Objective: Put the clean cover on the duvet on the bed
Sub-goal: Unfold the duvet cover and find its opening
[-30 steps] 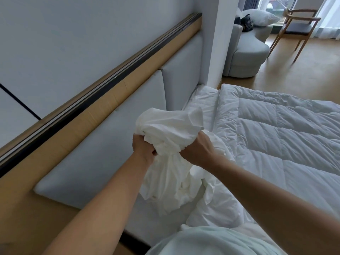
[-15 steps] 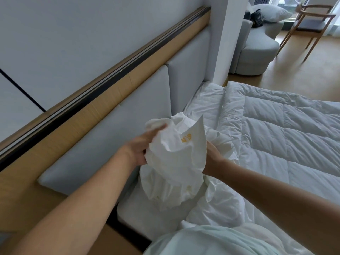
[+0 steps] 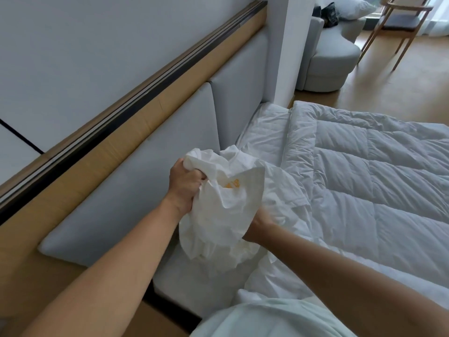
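A small orange mark (image 3: 232,184) is printed on the white cover (image 3: 226,215); it is too blurred to read. The left hand (image 3: 185,188) grips the bunched upper edge, fingers curled tight into the cloth, where half a second ago they lay stretched along its side. The right hand (image 3: 257,224) touches the lower right of the bundle, its fingers hidden in the fabric, so their grip cannot be told. The cover hangs between both hands above the near left corner of the bed, beside the quilted duvet (image 3: 364,190) and the grey headboard (image 3: 170,154).
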`<state>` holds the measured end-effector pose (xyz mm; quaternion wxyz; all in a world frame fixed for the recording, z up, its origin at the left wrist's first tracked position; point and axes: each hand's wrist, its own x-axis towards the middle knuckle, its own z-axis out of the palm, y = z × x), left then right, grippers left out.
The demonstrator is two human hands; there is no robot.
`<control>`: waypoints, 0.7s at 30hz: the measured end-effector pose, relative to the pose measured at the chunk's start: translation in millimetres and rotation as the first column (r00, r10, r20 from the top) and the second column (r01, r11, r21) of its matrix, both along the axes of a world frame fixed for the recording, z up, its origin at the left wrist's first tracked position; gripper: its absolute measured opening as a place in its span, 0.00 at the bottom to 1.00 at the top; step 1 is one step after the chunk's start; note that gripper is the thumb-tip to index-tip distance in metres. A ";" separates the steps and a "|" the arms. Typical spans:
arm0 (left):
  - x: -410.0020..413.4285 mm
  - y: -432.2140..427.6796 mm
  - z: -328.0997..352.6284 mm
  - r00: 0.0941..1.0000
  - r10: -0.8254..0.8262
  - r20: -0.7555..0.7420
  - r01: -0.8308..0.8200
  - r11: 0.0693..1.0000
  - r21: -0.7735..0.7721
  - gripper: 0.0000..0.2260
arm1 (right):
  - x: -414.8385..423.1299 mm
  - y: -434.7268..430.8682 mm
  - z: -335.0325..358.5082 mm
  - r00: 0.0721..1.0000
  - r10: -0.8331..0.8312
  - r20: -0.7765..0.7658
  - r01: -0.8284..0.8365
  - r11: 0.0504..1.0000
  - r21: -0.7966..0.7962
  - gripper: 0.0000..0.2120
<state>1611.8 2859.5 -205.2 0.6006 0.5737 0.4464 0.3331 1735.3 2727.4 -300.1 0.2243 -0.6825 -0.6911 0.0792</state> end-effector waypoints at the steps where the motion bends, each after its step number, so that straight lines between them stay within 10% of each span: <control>1: -4.4 2.5 4.0 1.000 -0.010 -0.014 0.010 1.000 0.005 0.08 | -5.8 -0.6 -0.3 0.997 0.032 0.072 -0.035 0.998 0.046 0.21; 7: -31.5 22.8 7.9 0.999 -0.036 0.013 0.037 0.999 -0.036 0.13 | 4.5 -22.7 3.7 0.909 -0.020 -0.415 0.128 0.964 0.234 0.40; 11: -30.2 27.2 2.7 0.999 -0.029 0.026 0.031 0.998 -0.048 0.13 | 7.4 -22.3 28.9 0.529 -0.174 -0.831 0.422 0.903 0.080 0.45; 15: -21.7 31.3 -0.8 0.999 -0.031 0.035 0.034 0.994 -0.102 0.16 | -43.9 -16.8 41.2 0.768 -0.040 -0.639 0.154 0.980 0.124 0.07; 21: -22.4 47.7 -6.8 0.995 -0.098 0.000 0.096 0.982 -0.161 0.19 | -99.7 1.2 26.7 0.879 0.099 -0.467 -0.209 0.959 -0.191 0.05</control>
